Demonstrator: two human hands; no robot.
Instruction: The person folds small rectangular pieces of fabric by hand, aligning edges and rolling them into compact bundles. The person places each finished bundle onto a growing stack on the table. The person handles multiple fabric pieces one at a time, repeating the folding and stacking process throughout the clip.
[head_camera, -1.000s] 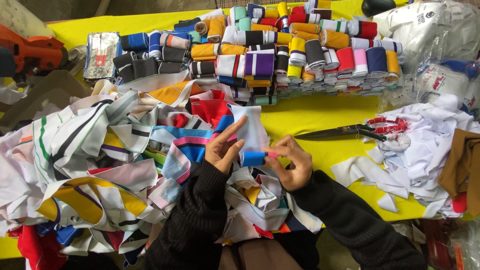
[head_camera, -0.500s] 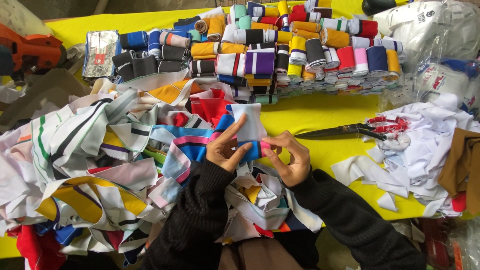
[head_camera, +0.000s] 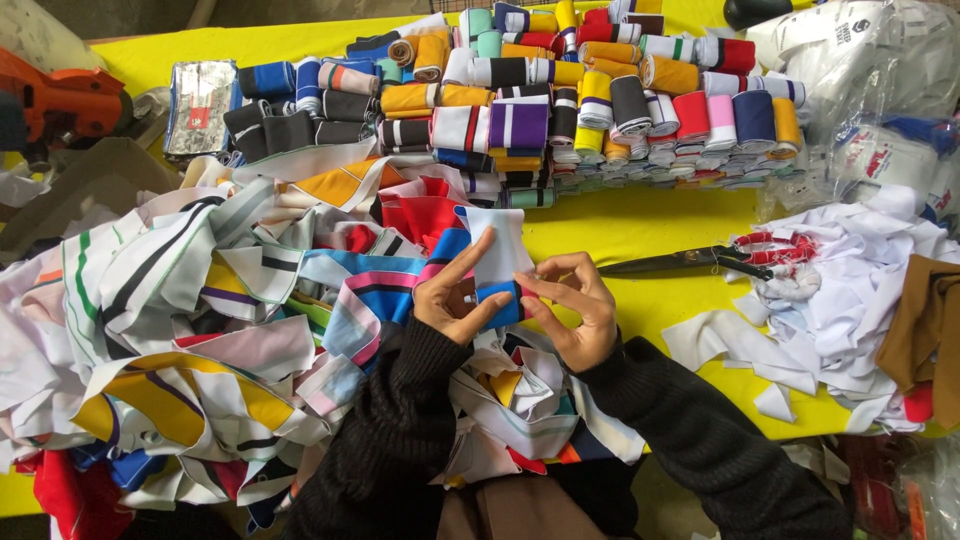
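A white and blue ribbed fabric strip stands up between my two hands above a yellow table. My left hand holds its lower blue part, index finger stretched up along the white part. My right hand pinches the blue end from the right. Both arms wear black sleeves. A big heap of striped fabric strips lies to the left and under my hands.
Rows of rolled fabric bands in many colours fill the far middle of the table. Black scissors lie to the right, beside white fabric scraps. Plastic bags sit at the far right, an orange tool far left.
My hands have barely shifted; the fingers have worked along the strip's blue end, and the white part stands a little more upright.
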